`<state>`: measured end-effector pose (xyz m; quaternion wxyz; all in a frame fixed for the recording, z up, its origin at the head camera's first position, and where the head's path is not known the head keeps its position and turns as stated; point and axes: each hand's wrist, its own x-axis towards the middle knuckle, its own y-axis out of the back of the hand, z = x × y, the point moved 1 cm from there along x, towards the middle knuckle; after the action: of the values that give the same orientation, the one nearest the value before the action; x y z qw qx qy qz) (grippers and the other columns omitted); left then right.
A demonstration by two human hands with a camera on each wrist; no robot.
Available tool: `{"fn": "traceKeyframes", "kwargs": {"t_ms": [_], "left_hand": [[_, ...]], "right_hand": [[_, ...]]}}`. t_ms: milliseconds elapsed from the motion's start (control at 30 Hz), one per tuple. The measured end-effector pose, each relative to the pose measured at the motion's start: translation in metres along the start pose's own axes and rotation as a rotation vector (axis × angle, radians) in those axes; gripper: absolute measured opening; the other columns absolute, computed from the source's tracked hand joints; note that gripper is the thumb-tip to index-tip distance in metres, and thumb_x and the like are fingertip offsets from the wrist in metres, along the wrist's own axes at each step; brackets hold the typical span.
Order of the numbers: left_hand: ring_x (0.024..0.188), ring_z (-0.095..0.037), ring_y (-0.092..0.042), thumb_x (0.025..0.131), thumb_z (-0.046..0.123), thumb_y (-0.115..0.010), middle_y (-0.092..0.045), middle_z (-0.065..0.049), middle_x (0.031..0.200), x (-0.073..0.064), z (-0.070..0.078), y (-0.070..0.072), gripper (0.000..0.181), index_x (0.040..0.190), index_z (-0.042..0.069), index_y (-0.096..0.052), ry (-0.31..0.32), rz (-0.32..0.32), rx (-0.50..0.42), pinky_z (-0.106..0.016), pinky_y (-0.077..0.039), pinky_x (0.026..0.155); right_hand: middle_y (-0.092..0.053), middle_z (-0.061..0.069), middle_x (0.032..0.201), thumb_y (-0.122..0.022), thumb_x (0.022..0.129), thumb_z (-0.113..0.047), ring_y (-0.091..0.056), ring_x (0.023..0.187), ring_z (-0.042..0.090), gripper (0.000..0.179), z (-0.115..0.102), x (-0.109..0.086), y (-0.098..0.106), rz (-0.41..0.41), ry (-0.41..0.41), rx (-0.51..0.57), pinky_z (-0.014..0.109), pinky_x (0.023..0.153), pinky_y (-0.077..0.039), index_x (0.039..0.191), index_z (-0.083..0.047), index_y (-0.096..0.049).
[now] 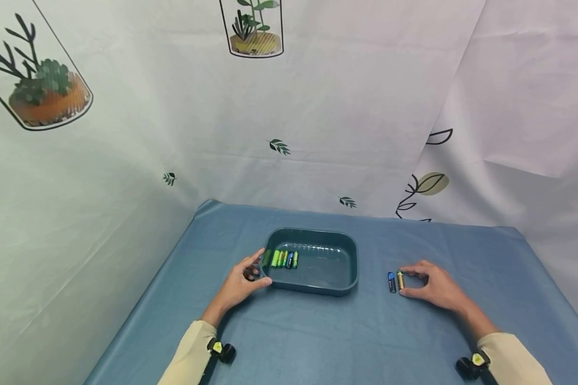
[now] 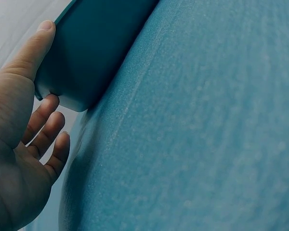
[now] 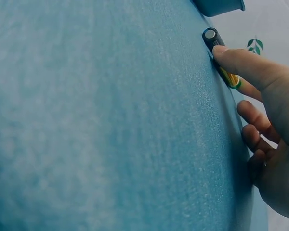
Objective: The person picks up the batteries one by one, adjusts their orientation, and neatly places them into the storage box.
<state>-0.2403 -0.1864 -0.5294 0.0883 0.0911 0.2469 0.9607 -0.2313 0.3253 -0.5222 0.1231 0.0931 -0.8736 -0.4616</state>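
A dark teal rectangular tray (image 1: 318, 275) stands on the blue cloth. My left hand (image 1: 243, 278) grips its left end, thumb at the front corner and fingers along the left side; the left wrist view shows the thumb (image 2: 44, 36) at the rim. Several green and blue batteries (image 1: 290, 260) lie side by side inside, at the tray's left. To the right of the tray, my right hand (image 1: 431, 286) pinches a gold-and-green battery (image 1: 401, 280) end to end between thumb and forefinger. Close on its left lies a dark blue battery (image 1: 392, 282). The thumb hides part of the held battery in the right wrist view.
A blue cloth (image 1: 327, 337) covers the table. Behind it and along the sides hangs a pale curtain (image 1: 318, 107) printed with plants. Each wrist carries a strapped-on black camera, such as the right camera (image 1: 468, 369).
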Motion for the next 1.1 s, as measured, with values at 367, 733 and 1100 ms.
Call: {"fn": "traceKeyframes", "kwargs": {"t_ms": [367,733,1100], "left_hand": [[0.093,-0.022,-0.055,0.086,0.027,-0.086,-0.057,-0.007,0.130,-0.001,0.001,-0.001,0.080,0.156,0.028,-0.046,-0.001,0.005,0.000,-0.031,-0.048,0.080],[0.093,-0.019,-0.056,0.085,0.031,-0.086,-0.058,-0.008,0.130,0.000,-0.001,-0.001,0.081,0.155,0.028,-0.047,-0.004,0.009,0.009,-0.030,-0.049,0.080],[0.093,-0.020,-0.056,0.086,0.030,-0.086,-0.058,-0.010,0.131,0.000,-0.001,-0.001,0.081,0.156,0.024,-0.046,-0.012,0.006,0.006,-0.031,-0.048,0.080]], "right_hand": [[-0.062,-0.003,0.098,-0.090,0.077,-0.042,-0.054,0.087,0.014,0.052,0.002,0.001,0.002,0.050,0.009,-0.001,0.033,0.072,-0.045,0.118,-0.013,-0.077],[-0.066,0.006,0.103,-0.088,0.079,-0.046,-0.058,0.091,0.021,0.057,-0.009,0.012,0.017,0.057,-0.015,-0.022,0.037,0.071,-0.045,0.121,-0.009,-0.076],[-0.066,0.009,0.104,-0.087,0.082,-0.044,-0.061,0.094,0.028,0.055,-0.035,0.032,0.032,0.053,0.021,-0.052,0.038,0.067,-0.046,0.124,-0.011,-0.074]]}}
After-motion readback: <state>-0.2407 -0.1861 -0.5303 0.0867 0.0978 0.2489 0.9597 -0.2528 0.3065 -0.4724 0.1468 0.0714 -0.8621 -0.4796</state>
